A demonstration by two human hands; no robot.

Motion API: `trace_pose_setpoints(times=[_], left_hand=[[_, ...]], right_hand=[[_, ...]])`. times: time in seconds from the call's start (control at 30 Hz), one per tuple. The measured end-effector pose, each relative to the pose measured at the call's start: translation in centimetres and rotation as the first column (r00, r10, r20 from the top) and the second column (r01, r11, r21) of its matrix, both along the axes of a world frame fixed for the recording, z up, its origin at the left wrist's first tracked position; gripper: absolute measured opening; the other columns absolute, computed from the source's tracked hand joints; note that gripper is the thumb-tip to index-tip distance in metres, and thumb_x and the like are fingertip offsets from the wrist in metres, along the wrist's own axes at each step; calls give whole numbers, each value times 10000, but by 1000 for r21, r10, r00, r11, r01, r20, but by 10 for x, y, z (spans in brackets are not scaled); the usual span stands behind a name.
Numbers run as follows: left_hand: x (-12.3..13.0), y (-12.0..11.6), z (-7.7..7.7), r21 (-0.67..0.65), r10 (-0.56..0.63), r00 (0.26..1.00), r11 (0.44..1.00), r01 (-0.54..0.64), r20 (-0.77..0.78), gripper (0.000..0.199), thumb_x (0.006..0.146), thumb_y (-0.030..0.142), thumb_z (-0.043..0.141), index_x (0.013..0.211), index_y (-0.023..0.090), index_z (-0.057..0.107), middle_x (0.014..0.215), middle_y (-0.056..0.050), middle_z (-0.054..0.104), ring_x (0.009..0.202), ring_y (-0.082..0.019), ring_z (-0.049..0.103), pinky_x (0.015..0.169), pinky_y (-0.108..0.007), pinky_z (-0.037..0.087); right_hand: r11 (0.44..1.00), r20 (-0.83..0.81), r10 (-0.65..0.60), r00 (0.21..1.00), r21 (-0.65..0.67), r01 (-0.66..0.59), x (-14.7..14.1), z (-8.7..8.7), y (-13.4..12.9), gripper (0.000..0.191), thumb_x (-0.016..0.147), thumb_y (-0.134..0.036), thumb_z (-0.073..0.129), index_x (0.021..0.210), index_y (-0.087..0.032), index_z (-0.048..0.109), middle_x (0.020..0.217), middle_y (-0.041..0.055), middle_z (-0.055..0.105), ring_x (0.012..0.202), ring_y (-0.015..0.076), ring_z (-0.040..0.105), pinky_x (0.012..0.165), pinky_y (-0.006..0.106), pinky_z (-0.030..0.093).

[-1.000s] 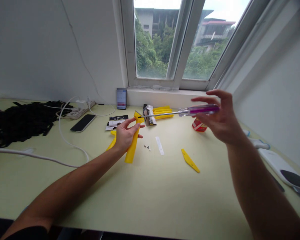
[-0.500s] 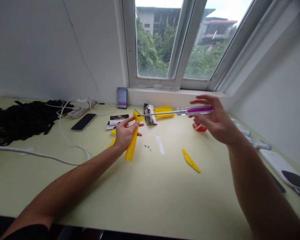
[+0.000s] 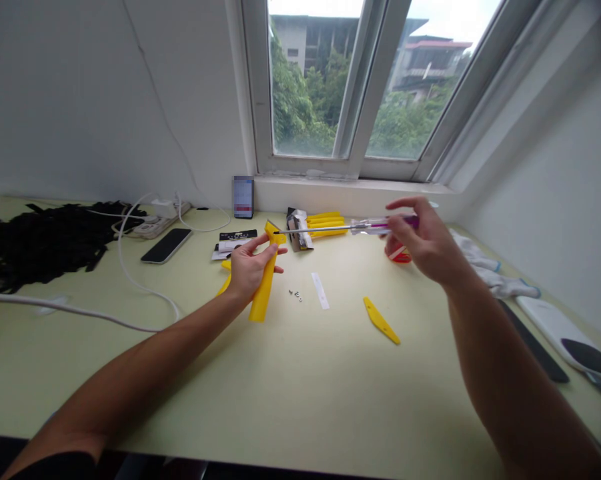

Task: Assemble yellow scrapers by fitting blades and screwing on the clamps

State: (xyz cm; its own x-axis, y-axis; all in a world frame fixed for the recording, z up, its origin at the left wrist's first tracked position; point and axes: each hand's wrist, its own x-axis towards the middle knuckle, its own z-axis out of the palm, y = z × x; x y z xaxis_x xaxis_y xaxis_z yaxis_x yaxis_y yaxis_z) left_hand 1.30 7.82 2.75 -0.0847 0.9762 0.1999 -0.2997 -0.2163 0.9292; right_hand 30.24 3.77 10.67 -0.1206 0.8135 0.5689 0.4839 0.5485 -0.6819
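My left hand grips a yellow scraper-like handle, its head up and its shaft slanting down. A screwdriver lies level in the air, its dark tip touching the yellow head. My right hand has its fingers round the clear and purple grip at the screwdriver's back end. On the table below are several small screws and nuts, a thin whitish strip and a flat yellow piece with holes.
Farther back stand yellow handles, a blade pack, a red tape roll and a propped phone. Left are a phone, white cables, a power strip and black strips. White gloves lie right.
My right hand has shifted slightly left and its fingers have closed in around the screwdriver grip. The screwdriver tip remains at the yellow head, and my left hand holds nearly the same pose.
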Motion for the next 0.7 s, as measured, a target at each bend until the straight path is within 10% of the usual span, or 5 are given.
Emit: trace_pose_setpoints(times=[0.47, 0.6, 0.7], left_hand=[[1, -3, 1, 7, -23, 1000, 1000, 23, -20, 460, 687, 284, 823, 1084, 101, 682, 1104, -142, 695, 849, -277, 735, 457, -287, 619], [0, -2, 2, -2, -8, 1000, 1000, 8, -16, 449, 686, 279, 819, 1076, 105, 682, 1117, -141, 687, 847, -267, 735, 459, -278, 615], [0, 0, 1, -15, 2, 1000, 1000, -2, -11, 437, 687, 269, 813, 1072, 108, 683, 1121, -140, 686, 824, -256, 736, 445, -272, 604]], right_hand=[[983, -111, -180, 977, 27, 184, -5, -2, 3, 287, 854, -474, 635, 981, -228, 561, 679, -15, 606, 483, 122, 575, 424, 244, 488], [998, -104, 36, 994, 57, -30, -7, -2, 2, 429, 809, -373, 711, 1161, -283, 481, 1057, 31, 657, 669, 140, 665, 584, 296, 586], [998, -45, 41, 998, 45, -39, -9, -1, -3, 358, 813, -365, 711, 1103, -258, 529, 961, 18, 665, 558, 120, 631, 488, 270, 547]])
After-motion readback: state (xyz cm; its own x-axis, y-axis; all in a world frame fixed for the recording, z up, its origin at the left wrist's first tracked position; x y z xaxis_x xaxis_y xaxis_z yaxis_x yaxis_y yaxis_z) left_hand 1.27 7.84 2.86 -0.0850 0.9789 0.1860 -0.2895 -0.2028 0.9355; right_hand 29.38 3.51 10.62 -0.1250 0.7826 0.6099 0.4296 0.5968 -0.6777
